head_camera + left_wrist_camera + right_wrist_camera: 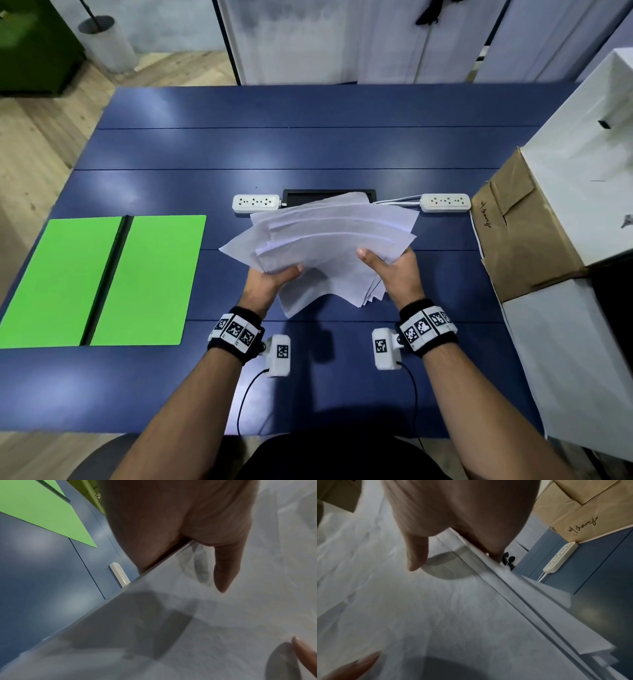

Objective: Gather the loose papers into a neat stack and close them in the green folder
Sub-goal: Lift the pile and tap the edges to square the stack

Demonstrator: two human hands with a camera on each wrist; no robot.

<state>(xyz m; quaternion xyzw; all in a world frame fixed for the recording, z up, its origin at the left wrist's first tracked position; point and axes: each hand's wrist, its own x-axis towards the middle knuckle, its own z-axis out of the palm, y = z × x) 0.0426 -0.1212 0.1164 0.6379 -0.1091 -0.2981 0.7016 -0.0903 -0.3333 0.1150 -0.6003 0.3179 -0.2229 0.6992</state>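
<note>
White loose paper sheets (322, 246), fanned and uneven, are held above the blue table (308, 147), left hand (270, 281) and right hand (394, 270) pinching their near edges. Squaring remains; the bright green card folder (102, 281) lies open, empty, at left.

Light falls from overhead: the head view is bright and sharp, with soft pale glare patches across the tabletop (308, 150) and dark shadows under the wrists. Straight edges bow toward its borders. Both wrist views are dimmer and grainy, the papers (436, 615) smeared, perhaps by motion, with thumb shadows falling on them.
</note>
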